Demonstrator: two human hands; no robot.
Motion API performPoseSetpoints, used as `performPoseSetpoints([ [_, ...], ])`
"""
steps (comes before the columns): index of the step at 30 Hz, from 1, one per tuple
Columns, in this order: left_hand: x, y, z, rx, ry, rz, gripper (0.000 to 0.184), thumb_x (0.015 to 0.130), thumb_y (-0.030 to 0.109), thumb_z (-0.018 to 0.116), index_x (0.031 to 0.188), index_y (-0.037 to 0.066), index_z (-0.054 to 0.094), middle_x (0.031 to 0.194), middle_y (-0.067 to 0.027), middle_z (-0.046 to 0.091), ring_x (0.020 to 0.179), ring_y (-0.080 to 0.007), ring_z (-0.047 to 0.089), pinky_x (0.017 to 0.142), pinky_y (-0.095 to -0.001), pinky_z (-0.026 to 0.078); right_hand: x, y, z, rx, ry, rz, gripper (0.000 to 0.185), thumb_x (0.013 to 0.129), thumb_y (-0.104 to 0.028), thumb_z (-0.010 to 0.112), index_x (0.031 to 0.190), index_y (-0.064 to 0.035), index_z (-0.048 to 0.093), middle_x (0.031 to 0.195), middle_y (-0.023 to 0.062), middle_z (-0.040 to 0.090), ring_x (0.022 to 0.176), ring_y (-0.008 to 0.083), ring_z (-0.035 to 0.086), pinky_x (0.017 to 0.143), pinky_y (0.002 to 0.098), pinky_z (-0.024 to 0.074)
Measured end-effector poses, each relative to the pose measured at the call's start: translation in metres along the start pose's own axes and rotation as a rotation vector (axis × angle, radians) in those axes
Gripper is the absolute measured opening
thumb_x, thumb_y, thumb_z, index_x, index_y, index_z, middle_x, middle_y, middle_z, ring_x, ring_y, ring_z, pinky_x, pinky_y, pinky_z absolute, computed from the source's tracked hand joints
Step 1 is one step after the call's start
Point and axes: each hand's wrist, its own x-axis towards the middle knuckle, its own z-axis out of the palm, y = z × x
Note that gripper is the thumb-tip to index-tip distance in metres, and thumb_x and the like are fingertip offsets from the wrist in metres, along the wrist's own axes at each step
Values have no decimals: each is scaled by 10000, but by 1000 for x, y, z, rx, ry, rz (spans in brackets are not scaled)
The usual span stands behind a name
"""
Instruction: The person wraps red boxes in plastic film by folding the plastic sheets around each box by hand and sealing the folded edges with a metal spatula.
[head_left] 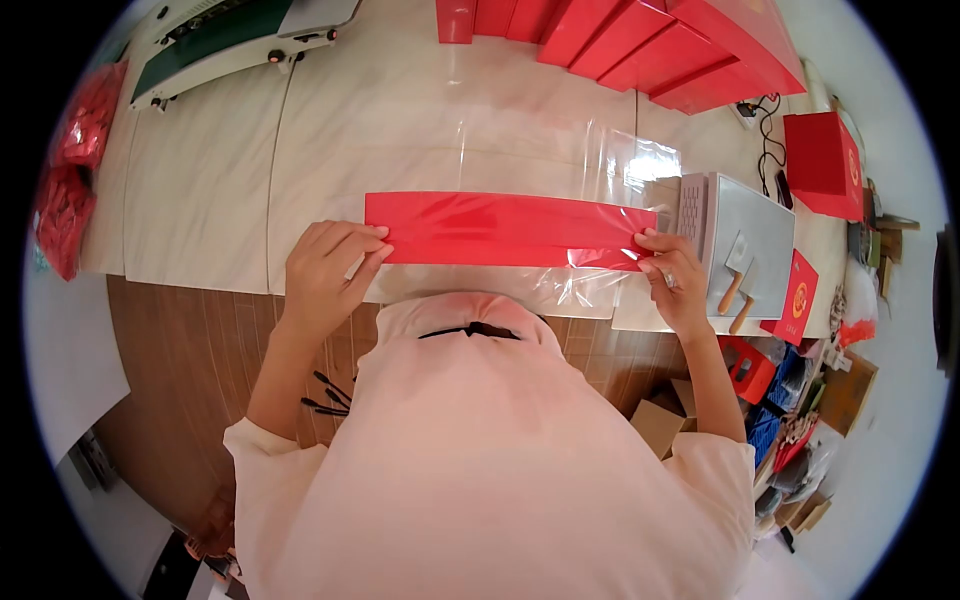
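A long, glossy red rectangular piece (500,230) lies across the front of the table. Whether it is a box or a flat panel I cannot tell. My left hand (335,265) pinches its left end between thumb and fingers. At the other end, my right hand (672,272) pinches the right edge, where creased clear plastic film (590,285) shows around the piece. More shiny clear film (640,160) spreads over the table just behind its right half.
Several red boxes (640,50) stand at the back. On the right, a grey-white machine (750,240) carries two wooden-handled scrapers (738,255), near another red box (825,165) and a black cable (768,150). A green-topped machine (215,55) stands back left.
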Motion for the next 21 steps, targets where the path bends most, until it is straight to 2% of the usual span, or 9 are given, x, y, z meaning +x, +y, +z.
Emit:
performPoseSetpoints([
  [6,1,4,6,-24,50,-76,122,726,28,749,749,57,633,846,-34,681,766,-208,606,664,-314,469,2,-4,2,7,24,48,94,800,45,679,832,-1,603,1032,114,657,1035,291,623,896,358,501],
  [21,2,5,14,-41,95,-113,152,724,4,749,722,33,599,788,-54,650,732,-213,593,634,-318,464,2,-8,7,-37,54,40,119,794,80,664,799,12,567,1007,119,655,1004,293,625,891,355,507],
])
